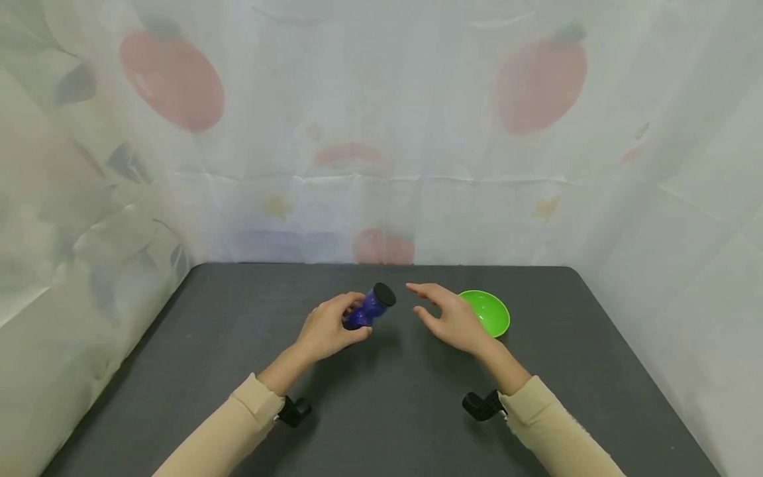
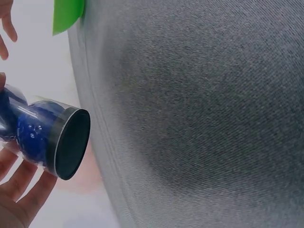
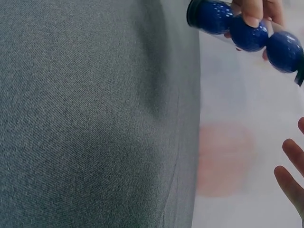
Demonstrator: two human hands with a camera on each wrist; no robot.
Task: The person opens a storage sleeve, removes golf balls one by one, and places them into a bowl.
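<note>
Hands over the dark grey cloth-covered table [image 1: 381, 411], seen from the head camera: the left hand [image 1: 329, 329] has its fingers curled round a small blue glittery bottle with a black cap [image 1: 372, 307], holding it tilted above the tabletop, cap pointing up and to the right. The right hand [image 1: 454, 317] hangs loose and spread just beside the cap, fingers relaxed, gripping nothing. Behind that hand sits a bright green plastic bowl [image 1: 490, 311], close to it, on the table. A pale fruit-printed curtain [image 1: 381, 132] closes off the back.

Over to the left wrist view: the bottle [image 2: 40, 135] fills the left side, its flat black end facing us, fingers [image 2: 26, 190] cradling it from beneath. A sliver of the green bowl [image 2: 67, 14] shows at the top.

Right wrist view now: the bottle [image 3: 244, 28] looks made of rounded bulges with a narrower waist, and the left hand's fingertips [image 3: 251, 12] pinch it at that waist. The right hand's fingers [image 3: 289, 183] sit open below, well apart from it.

I'd judge it light, rigid and smooth, so likely a bit slippery; the pinched waist is the sure place to hold, leaving the cap free.
</note>
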